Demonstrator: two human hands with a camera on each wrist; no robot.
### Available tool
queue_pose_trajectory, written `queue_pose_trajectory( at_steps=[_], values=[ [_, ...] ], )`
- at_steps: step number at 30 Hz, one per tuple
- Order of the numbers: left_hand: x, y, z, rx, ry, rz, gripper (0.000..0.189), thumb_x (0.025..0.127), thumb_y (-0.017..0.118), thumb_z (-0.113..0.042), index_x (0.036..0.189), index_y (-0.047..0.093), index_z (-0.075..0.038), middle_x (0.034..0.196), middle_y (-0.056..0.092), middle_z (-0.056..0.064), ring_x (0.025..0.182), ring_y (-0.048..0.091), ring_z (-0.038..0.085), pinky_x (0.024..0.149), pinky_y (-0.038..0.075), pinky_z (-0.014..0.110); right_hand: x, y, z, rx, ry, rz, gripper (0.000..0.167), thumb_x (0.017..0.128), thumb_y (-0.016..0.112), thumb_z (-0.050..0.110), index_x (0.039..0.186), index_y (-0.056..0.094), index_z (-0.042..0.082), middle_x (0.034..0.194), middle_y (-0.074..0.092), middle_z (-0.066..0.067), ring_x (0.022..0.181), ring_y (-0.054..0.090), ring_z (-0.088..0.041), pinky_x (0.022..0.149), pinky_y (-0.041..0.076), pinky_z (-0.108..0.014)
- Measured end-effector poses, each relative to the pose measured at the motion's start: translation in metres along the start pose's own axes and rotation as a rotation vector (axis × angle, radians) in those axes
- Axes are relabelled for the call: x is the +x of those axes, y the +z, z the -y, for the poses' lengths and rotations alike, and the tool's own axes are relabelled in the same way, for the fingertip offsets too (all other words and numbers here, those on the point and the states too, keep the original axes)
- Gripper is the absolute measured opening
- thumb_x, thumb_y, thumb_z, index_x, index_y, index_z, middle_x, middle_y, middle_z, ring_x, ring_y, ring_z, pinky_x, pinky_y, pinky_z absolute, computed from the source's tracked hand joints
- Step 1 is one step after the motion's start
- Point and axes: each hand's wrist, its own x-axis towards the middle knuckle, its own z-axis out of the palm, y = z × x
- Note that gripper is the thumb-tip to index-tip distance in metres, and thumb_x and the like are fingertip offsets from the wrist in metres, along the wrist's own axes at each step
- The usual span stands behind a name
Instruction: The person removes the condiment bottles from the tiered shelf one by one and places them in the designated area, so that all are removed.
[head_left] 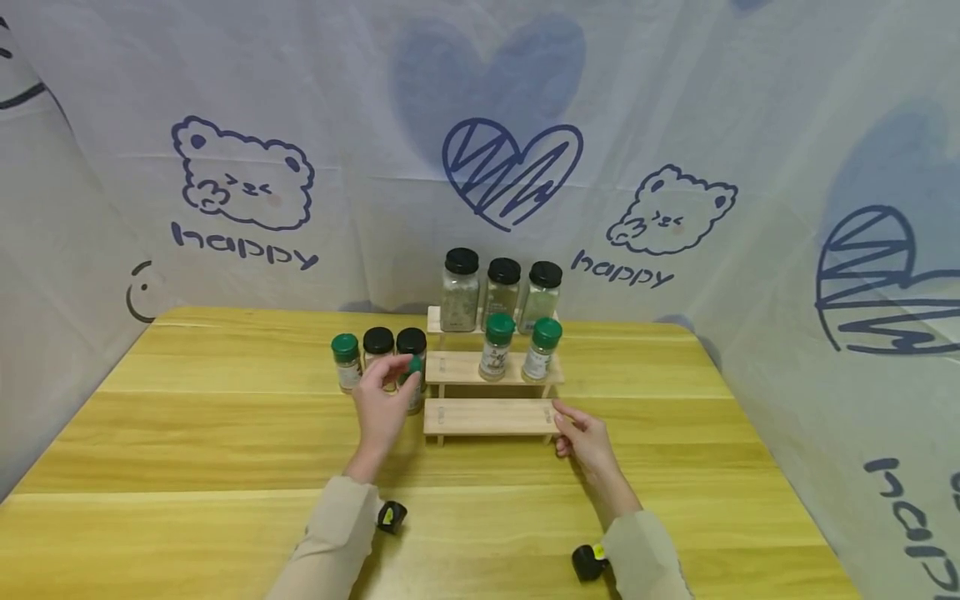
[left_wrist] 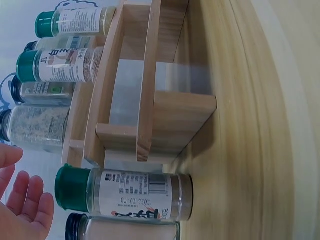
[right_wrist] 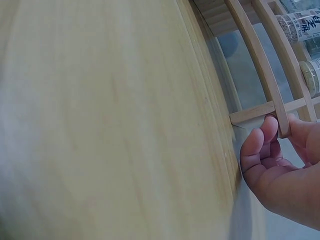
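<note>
In the head view the left hand is hiding most of a green-capped jar, only bits of cap and body showing, and is partly covering a black-capped jar behind. That green-capped jar is standing on the tabletop, just beside the left end of the wooden rack. In the left wrist view, which is cutting off part of the hand, the left hand's loosely bent fingers are hanging apart from the cap. The right hand is pinching the right end of the rack's lowest shelf between thumb and fingers.
</note>
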Motion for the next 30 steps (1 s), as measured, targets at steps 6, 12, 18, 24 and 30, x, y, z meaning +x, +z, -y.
queue_pose_trajectory(
  at_steps=[6,12,18,24,30],
  values=[
    [-0.001,0.006,-0.002,-0.034,-0.017,0.024,0.016,0.071,0.063,0.018,0.086,0.060,0.016,0.084,0.057,0.030,0.078,0.055,0.042,0.069,0.046,0.054,0.000,0.000,-0.001,-0.017,-0.002,0.001,0.032,0.090,0.050,0.001,0.122,0.050,-0.006,0.056,0.055,-0.003,0.041,0.046,-0.006,0.039,0.043,-0.018],
    [0.000,0.012,-0.005,-0.082,-0.055,0.063,0.016,0.074,0.062,0.015,0.089,0.059,0.018,0.086,0.056,0.032,0.080,0.053,0.046,0.070,0.045,0.056,0.000,0.000,-0.001,-0.032,0.001,0.001,0.032,0.090,0.050,0.002,0.121,0.050,-0.005,0.055,0.054,-0.003,0.041,0.046,-0.007,0.040,0.043,-0.018],
    [0.003,0.019,-0.010,-0.100,-0.099,0.093,0.015,0.075,0.061,0.014,0.090,0.060,0.016,0.087,0.056,0.031,0.081,0.054,0.043,0.070,0.047,0.052,0.000,0.000,0.000,-0.047,0.006,-0.005,0.032,0.090,0.051,0.002,0.121,0.051,-0.004,0.056,0.054,-0.003,0.041,0.047,-0.007,0.040,0.044,-0.019],
    [0.005,0.029,-0.009,-0.114,-0.112,0.123,0.015,0.077,0.061,0.011,0.091,0.060,0.015,0.088,0.056,0.029,0.081,0.055,0.040,0.068,0.049,0.041,0.000,0.000,0.001,-0.062,0.008,-0.005,0.032,0.090,0.051,0.003,0.121,0.052,-0.004,0.056,0.054,-0.003,0.042,0.047,-0.008,0.041,0.044,-0.019],
    [0.006,0.042,0.016,-0.133,-0.148,0.142,0.017,0.078,0.064,0.005,0.094,0.062,0.009,0.090,0.058,0.025,0.083,0.057,0.034,0.070,0.050,0.043,0.000,0.000,0.002,-0.057,0.009,-0.005,0.032,0.090,0.051,0.003,0.121,0.051,-0.004,0.056,0.054,-0.003,0.042,0.047,-0.007,0.040,0.044,-0.019]
  ],
)
